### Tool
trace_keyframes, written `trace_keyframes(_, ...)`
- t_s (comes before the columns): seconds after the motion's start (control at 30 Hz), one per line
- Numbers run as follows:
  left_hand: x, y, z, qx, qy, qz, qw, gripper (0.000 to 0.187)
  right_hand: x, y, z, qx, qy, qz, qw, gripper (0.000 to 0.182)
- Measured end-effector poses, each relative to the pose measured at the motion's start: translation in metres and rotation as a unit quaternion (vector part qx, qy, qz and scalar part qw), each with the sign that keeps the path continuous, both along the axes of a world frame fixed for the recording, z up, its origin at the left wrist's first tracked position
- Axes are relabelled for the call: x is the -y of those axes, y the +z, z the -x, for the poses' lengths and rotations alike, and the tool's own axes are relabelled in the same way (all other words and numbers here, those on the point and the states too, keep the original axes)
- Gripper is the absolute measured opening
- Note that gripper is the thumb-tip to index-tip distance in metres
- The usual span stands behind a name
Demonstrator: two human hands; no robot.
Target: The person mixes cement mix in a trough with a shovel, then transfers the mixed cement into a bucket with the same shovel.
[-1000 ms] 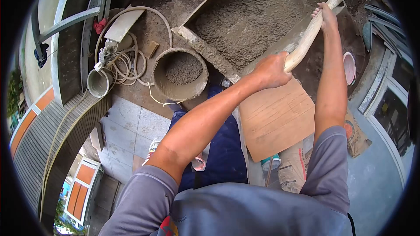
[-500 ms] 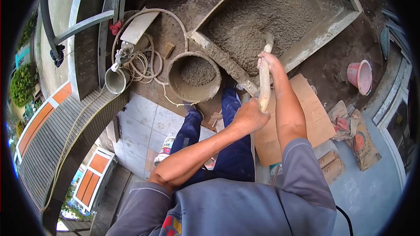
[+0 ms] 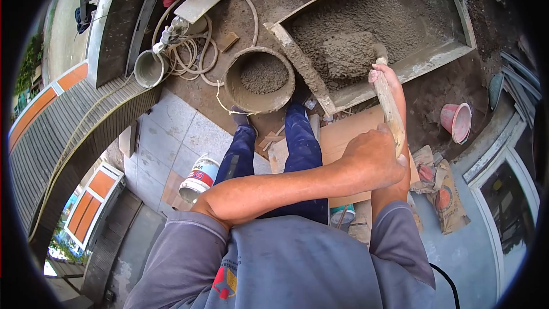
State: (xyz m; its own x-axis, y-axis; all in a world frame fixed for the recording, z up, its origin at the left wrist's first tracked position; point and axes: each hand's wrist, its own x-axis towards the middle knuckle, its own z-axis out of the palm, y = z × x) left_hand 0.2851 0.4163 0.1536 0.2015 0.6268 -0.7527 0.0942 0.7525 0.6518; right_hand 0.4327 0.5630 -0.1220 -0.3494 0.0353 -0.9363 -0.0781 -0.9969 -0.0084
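Note:
My left hand [image 3: 373, 161] is closed around the butt end of a thick wooden handle [image 3: 390, 109], close in front of my body. Farther up the same handle, my right hand [image 3: 387, 75] wraps it near the trough's front wall. The handle's far end reaches over wet mortar [image 3: 366, 51], where a lump sits raised; the tool's head is hidden by the mortar. A long rectangular mixing trough [image 3: 414, 67] with crusted walls holds the mortar. Left of it, at my feet, stands a round tub [image 3: 231, 88] partly filled with mortar.
A coiled hose [image 3: 210, 57] and a small bucket [image 3: 150, 68] lie left of the tub. A paint pail [image 3: 200, 176] is beside my leg. Under the handle lies a brown board [image 3: 337, 137]. On the right are a pink bucket [image 3: 456, 121] and paper sacks [image 3: 449, 200].
Both hands have moved right, and the left hand has drawn back toward my body with the handle. The mortar by the handle's far end now stands in a rougher lump. The view has shifted slightly.

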Motion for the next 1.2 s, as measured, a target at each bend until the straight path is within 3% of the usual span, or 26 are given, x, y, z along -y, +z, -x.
trace_keyframes(0.2,0.08,0.058,0.054,0.003,0.0,-0.048,0.999,0.048,0.043,0.044,0.04,-0.022,0.013,-0.004,1.0,0.023)
trace_keyframes(0.4,0.232,0.091,0.147,-0.001,-0.053,-0.02,0.998,0.047,0.183,0.099,0.134,0.031,-0.016,-0.084,0.996,0.018)
trace_keyframes(0.47,0.307,0.074,0.187,0.005,-0.061,-0.022,0.998,0.044,0.253,0.103,0.172,0.043,-0.052,-0.089,0.994,0.015)
trace_keyframes(0.53,0.399,0.027,0.222,0.014,-0.027,-0.04,0.999,0.044,0.326,0.087,0.207,0.071,-0.056,-0.141,0.986,0.012)
trace_keyframes(0.6,0.473,-0.024,0.246,-0.106,-0.124,0.02,0.986,0.044,0.383,0.067,0.235,0.076,-0.051,-0.14,0.986,0.011)
trace_keyframes(0.67,0.52,-0.07,0.254,-0.159,-0.128,0.036,0.978,0.043,0.414,0.044,0.25,0.092,-0.053,-0.139,0.985,0.01)
trace_keyframes(0.77,0.535,-0.094,0.244,-0.184,-0.109,-0.039,0.976,0.039,0.414,0.054,0.246,0.102,-0.034,-0.188,0.976,0.009)
trace_keyframes(0.87,0.504,-0.095,0.217,-0.174,-0.084,-0.105,0.976,0.034,0.372,0.077,0.219,0.076,-0.058,-0.223,0.97,0.011)
trace_keyframes(1.03,0.383,-0.071,0.147,-0.131,-0.026,-0.179,0.975,0.034,0.242,0.115,0.162,0.143,-0.053,-0.299,0.942,0.012)
trace_keyframes(1.2,0.22,-0.088,0.079,-0.126,-0.012,-0.203,0.971,0.037,0.067,0.091,0.089,0.16,-0.035,-0.36,0.918,0.01)
